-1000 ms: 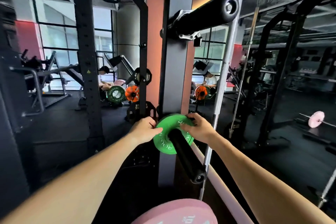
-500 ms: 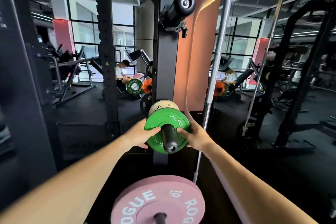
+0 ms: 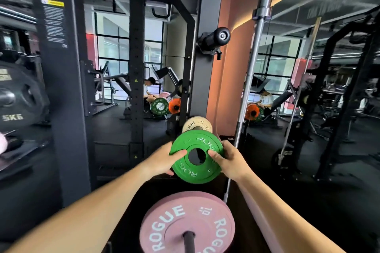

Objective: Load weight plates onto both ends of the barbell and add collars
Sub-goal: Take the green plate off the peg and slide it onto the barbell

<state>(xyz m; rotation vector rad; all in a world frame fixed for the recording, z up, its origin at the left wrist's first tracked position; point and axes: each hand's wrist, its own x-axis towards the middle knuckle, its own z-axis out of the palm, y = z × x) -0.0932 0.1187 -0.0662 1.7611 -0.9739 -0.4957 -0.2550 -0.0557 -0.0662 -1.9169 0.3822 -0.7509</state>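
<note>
At the center of the frame we held a green plate (image 3: 197, 157) face-on in both hands: the left hand (image 3: 162, 160) gripped its left edge, thumb across the face, and the right hand (image 3: 230, 161) gripped the right edge, thumb near the open center hole. Through that hole we saw only darkness. Just above it, a cream plate (image 3: 197, 125) sat partly hidden behind the green rim. At the bottom center, a pink plate (image 3: 188, 222) sat on a dark peg (image 3: 189, 241), its lower edge cut off. An upright barbell (image 3: 255, 63) rose right of center, its top out of frame. At the left edge, black plates (image 3: 18, 96) were blurred.
</note>
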